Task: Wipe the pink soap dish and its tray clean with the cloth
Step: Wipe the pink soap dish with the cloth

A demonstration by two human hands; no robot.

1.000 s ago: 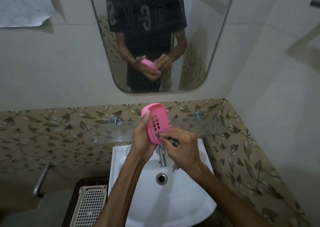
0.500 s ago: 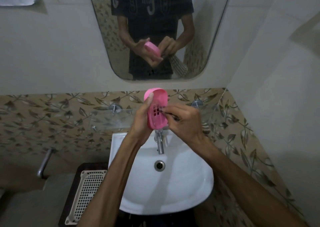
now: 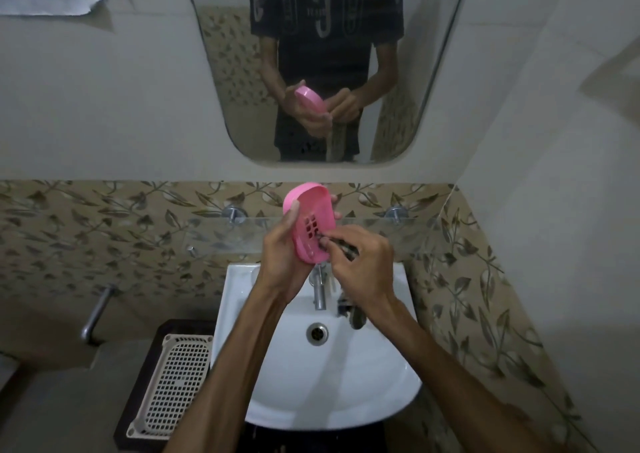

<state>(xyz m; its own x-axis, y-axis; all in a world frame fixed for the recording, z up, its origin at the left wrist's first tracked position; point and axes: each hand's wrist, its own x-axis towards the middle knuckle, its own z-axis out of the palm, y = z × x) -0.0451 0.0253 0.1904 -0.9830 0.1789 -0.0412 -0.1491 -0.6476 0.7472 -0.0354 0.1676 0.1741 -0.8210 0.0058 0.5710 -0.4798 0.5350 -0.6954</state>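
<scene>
The pink soap dish (image 3: 313, 215) is an oval with a grid of slots, held tilted on edge above the basin. My left hand (image 3: 282, 257) grips it from the left side, thumb on its face. My right hand (image 3: 360, 262) is closed on a dark patterned cloth (image 3: 346, 246) and presses it against the lower slotted part of the dish. A strip of the cloth hangs down below my right wrist (image 3: 356, 315). I cannot tell whether the tray is joined to the dish.
A white basin (image 3: 381, 376) with a metal tap (image 3: 318, 290) and drain (image 3: 317, 333) lies below my hands. A glass shelf (image 3: 221, 238) runs along the leaf-patterned tiles. A white perforated basket (image 3: 176, 380) sits left of the basin. A mirror (image 3: 325, 61) hangs above.
My view has shifted slightly, and the dish and both hands sit a little higher over the tap. My right hand keeps the cloth on the slotted face.
</scene>
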